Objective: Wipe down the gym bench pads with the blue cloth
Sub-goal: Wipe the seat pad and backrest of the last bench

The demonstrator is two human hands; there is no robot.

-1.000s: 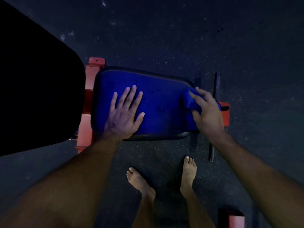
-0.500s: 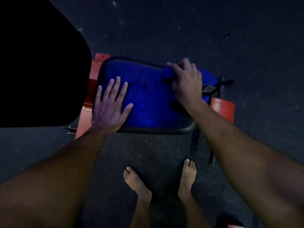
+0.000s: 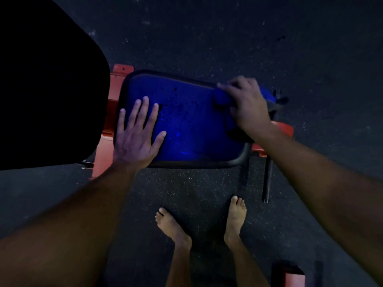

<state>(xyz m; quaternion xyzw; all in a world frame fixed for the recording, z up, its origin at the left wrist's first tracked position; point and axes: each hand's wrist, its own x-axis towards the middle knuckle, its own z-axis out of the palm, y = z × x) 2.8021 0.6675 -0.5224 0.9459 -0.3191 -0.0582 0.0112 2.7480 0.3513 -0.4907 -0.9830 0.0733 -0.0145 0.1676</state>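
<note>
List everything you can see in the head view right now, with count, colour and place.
Padded blue bench seat with black edge: 1, blue, centre, on the frame.
Blue wiping cloth: 1, blue, bunched at the seat's far right corner under the right hand.
Orange-red metal bench frame: 1, orange-red, showing left and right of the seat.
Large black pad: 1, black, far left.
Black bars: 2, black, below the seat's right end.
Dark speckled rubber floor: 1, dark grey, all around.
Orange-red block: 1, bottom right edge.
Left hand: 1, flat on the seat's left part.
Right hand: 1, grips the cloth.
Bare feet: 2, on the floor below the seat.
</note>
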